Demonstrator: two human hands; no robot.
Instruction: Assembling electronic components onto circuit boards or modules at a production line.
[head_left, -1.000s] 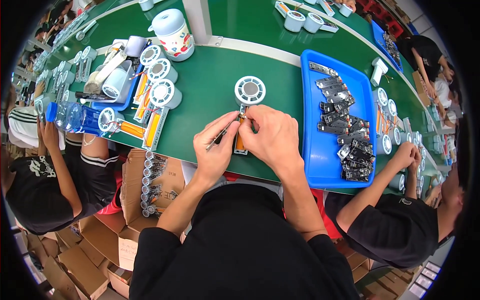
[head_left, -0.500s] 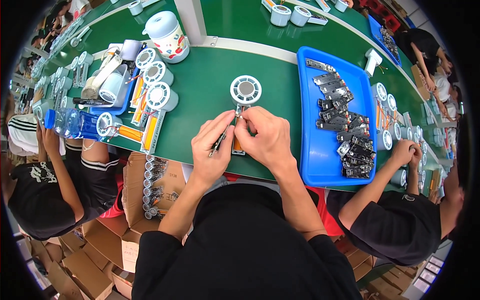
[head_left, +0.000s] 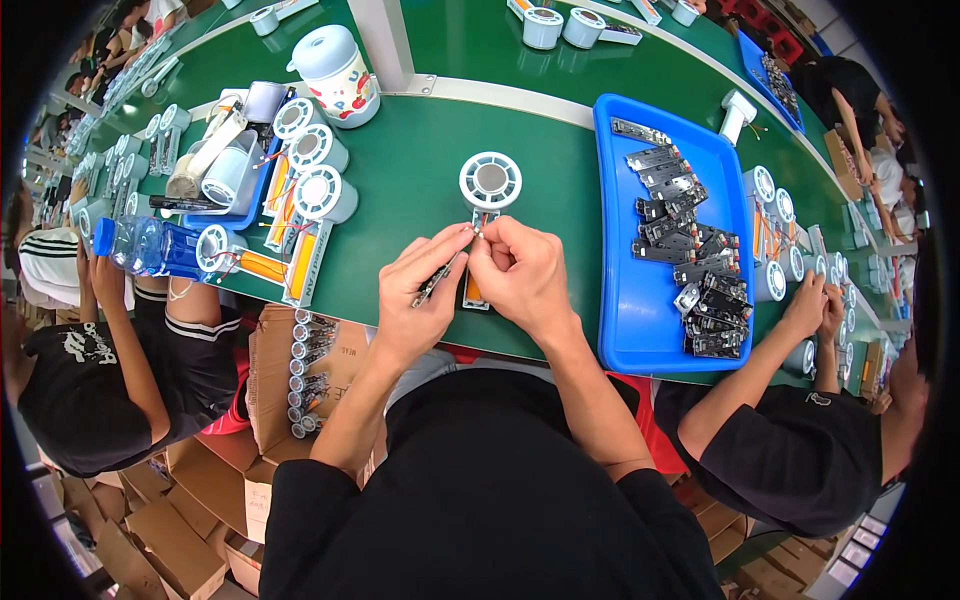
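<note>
A handheld fan (head_left: pixel 490 178) with a round pale-blue head lies on the green table in front of me, its handle towards me. The handle is open and a strip of orange battery (head_left: pixel 473 289) shows below my fingers. My left hand (head_left: pixel 412 305) is closed on a narrow circuit board (head_left: pixel 436 284), which slants beside the handle. Fingertips of my right hand (head_left: pixel 524 272) are pinched together at the board's upper end, meeting the left fingertips just below the fan head. Whatever small part they grip is hidden.
A blue tray (head_left: pixel 622 330) of circuit boards stands at right. Fan bodies with exposed orange batteries (head_left: pixel 262 265), a water bottle (head_left: pixel 150 247) and a lidded cup (head_left: pixel 333 75) are at left. Co-workers sit on both sides. An open carton (head_left: pixel 268 375) of fans stands below the table edge.
My hands stay at the same spot, with the left hand and board shifting slightly. The co-worker's hands at right have risen a little.
</note>
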